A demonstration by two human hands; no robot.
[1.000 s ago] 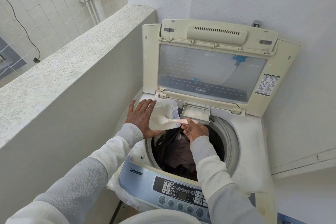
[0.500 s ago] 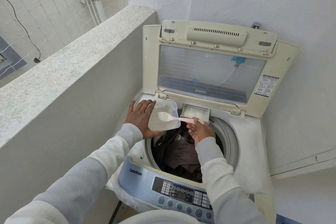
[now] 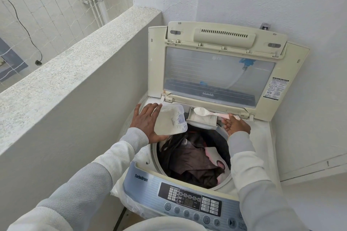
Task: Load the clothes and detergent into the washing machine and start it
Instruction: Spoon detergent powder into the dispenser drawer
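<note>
Since the earlier frame, the right hand [image 3: 235, 124] has carried the spoon [image 3: 210, 113] away from the tub of powder [image 3: 171, 120] and over to the right. Now the heaped bowl of the spoon is above the small detergent drawer [image 3: 201, 120], which stands pulled out at the back rim of the washing machine [image 3: 262, 137]. The right hand pinches the pink handle of the spoon between thumb and fingers, with the palm turned partly up. The left hand [image 3: 147, 123] holds the open plastic tub from the side, its fingers spread along the wall of the tub and the thumb under it. The tub is tilted and has white powder inside; it is over the back left edge of the drum opening. Dark clothes [image 3: 191, 161], with a little pink among them, lie in the drum. The lid [image 3: 219, 69] stands open against the wall behind. The control panel [image 3: 189, 200] is at the near edge.
</note>
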